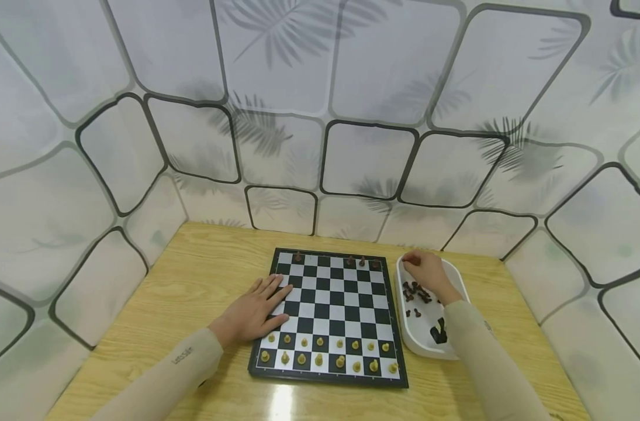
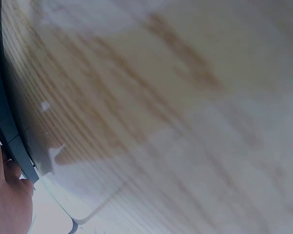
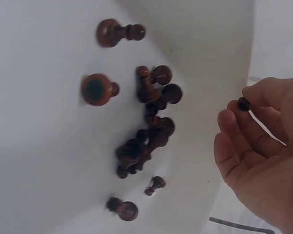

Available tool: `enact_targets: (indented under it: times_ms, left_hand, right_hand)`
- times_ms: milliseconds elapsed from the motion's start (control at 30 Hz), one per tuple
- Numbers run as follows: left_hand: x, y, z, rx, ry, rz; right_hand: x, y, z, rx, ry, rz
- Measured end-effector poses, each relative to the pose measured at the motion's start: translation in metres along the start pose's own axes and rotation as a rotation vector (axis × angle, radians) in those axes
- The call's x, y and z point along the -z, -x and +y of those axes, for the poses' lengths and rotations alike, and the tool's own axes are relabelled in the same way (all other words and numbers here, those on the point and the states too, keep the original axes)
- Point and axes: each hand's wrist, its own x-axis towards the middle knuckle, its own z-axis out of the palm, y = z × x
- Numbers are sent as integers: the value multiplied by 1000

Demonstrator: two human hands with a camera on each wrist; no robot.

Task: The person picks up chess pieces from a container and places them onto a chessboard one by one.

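My left hand [image 1: 253, 310] lies with its fingers spread on the left edge of a black-and-white chessboard [image 1: 336, 298]. My right hand [image 1: 427, 273] is over the far end of a white tray [image 1: 419, 339], right of the board. In the right wrist view, its thumb and forefinger pinch a chess piece [image 3: 243, 104]; only a small dark part shows, so its kind is hidden. Loose dark-brown chess pieces [image 3: 158, 134] lie in the tray. On the board's far row stand a brown piece [image 1: 298, 256] at the left and three brown pieces [image 1: 362, 261] at the right.
Two rows of yellow chess pieces [image 1: 320, 359] stand along the board's near side. A black object [image 1: 438, 331] lies near the front of the tray. Board and tray rest on a wooden table [image 1: 214, 251], enclosed by patterned pale walls [image 1: 372, 158].
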Motion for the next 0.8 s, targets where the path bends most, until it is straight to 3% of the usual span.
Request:
enact_targets:
  times_ms: [267,800]
  left_hand:
    - [-1,0,0,6,3,-3]
    - [-1,-1,0,21,15,-20]
  right_hand:
    - [3,-3,-20,-3,-27,17]
    - [-12,-11,-46,32,-96,42]
